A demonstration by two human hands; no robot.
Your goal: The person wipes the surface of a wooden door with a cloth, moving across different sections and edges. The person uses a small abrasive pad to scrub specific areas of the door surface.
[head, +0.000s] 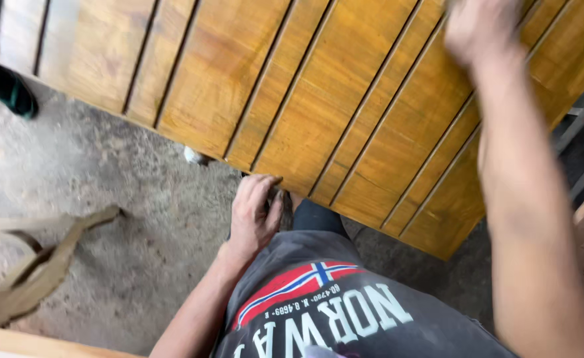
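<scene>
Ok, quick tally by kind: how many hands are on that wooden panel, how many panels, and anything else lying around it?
Hands on the panel: 2 (left hand at its lower edge, right hand near its top)
Grooved wooden panel: 1
Cloth strap on the concrete floor: 1
Another person's foot: 1
Total: 5

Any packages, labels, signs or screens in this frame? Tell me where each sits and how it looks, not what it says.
Printed T-shirt graphic: bottom centre, on the person's dark grey shirt; a red band with a blue and white cross above large white block letters.
No packages, signs or screens show.
</scene>
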